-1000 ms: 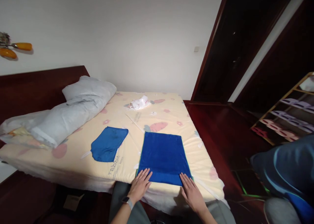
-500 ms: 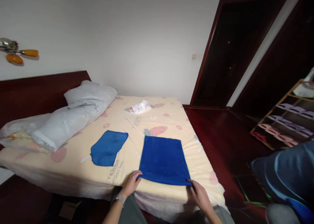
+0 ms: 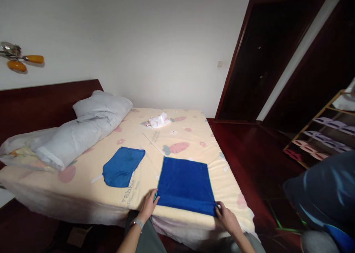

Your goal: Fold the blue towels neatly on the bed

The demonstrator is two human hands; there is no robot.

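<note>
A dark blue cloth [image 3: 185,181] with thin green edging lies spread near the front of the bed, its near edge turned over in a narrow band. My left hand [image 3: 149,204] pinches the near left corner. At the near right corner, my right hand [image 3: 226,215] is closed on the same cloth, fingertips at its edge. To the left, apart from both hands, lies a lighter blue cloth pouch [image 3: 123,168] with a white strap end sticking out.
The bed [image 3: 194,129] has a cream sheet with carrot prints. A grey quilt [image 3: 85,131] is heaped by the headboard [image 3: 50,98]. A crumpled white plastic bag [image 3: 158,120] lies farther back. At right stand a shoe rack [image 3: 313,134] and a dark blue bulky item [image 3: 321,194].
The near edge of the dark blue cloth is now folded over into a band. The cloth's far edge has come slightly toward me, and my right hand has moved slightly down and right.
</note>
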